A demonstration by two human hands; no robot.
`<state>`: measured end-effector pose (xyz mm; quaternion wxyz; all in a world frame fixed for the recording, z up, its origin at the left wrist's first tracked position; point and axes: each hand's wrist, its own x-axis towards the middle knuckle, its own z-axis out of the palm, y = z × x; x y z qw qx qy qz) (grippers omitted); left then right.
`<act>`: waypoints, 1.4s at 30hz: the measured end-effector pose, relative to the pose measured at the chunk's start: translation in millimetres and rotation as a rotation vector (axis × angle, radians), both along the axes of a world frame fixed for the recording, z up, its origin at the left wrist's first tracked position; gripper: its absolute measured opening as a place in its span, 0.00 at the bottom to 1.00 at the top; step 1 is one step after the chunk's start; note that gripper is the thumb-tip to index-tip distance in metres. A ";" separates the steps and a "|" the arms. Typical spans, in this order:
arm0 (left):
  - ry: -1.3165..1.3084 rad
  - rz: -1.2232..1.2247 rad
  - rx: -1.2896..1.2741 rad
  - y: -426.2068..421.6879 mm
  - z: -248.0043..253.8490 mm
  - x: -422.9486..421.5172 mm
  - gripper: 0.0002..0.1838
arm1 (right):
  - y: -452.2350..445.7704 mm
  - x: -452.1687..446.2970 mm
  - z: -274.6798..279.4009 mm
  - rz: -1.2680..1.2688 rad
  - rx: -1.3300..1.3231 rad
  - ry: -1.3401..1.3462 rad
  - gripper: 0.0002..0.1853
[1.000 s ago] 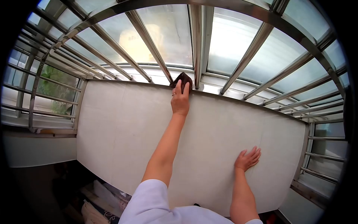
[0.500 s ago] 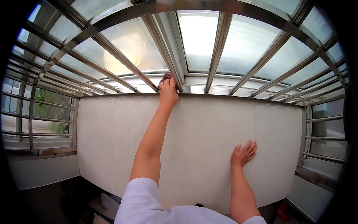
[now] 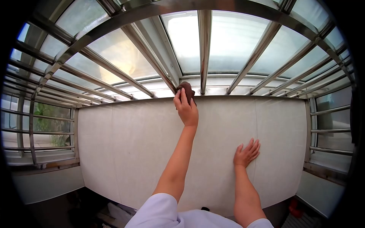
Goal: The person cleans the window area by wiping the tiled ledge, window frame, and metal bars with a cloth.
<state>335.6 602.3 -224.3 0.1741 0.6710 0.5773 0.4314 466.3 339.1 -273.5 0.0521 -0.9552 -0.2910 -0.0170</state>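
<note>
My left hand (image 3: 186,108) is closed on a dark brown cloth (image 3: 185,88), pressing it at the foot of a metal bar (image 3: 152,57) where the bars meet the bottom rail. Part of the cloth bulges out beyond my fingertips. Lower on the right, my right hand (image 3: 246,152) lies flat with fingers spread on the pale panel (image 3: 152,140), beside a thin seam. It holds nothing.
Several metal bars, such as one upright bar (image 3: 204,49), stand before the window panes (image 3: 235,45). A curved metal band (image 3: 213,5) crosses them above. Barred side windows show at left, with plants (image 3: 51,117) outside, and at right. Dark clutter (image 3: 114,212) lies below the panel.
My left hand has moved right and slightly down with the cloth, from between two bars to the front of a bar's foot. My right hand stays flat in place. The view has shifted slightly.
</note>
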 end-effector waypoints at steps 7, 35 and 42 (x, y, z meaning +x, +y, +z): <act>0.393 -0.003 0.011 -12.9 -4.8 -51.3 0.30 | 0.2 -0.5 0.1 0.003 -0.003 -0.005 0.36; 0.736 0.544 -0.516 -49.3 -42.0 -165.7 0.41 | 315.5 -82.7 65.7 0.917 0.690 0.366 0.20; 0.766 0.547 -0.499 -48.2 -47.7 -167.7 0.42 | 355.8 -64.3 56.9 0.829 0.000 0.177 0.14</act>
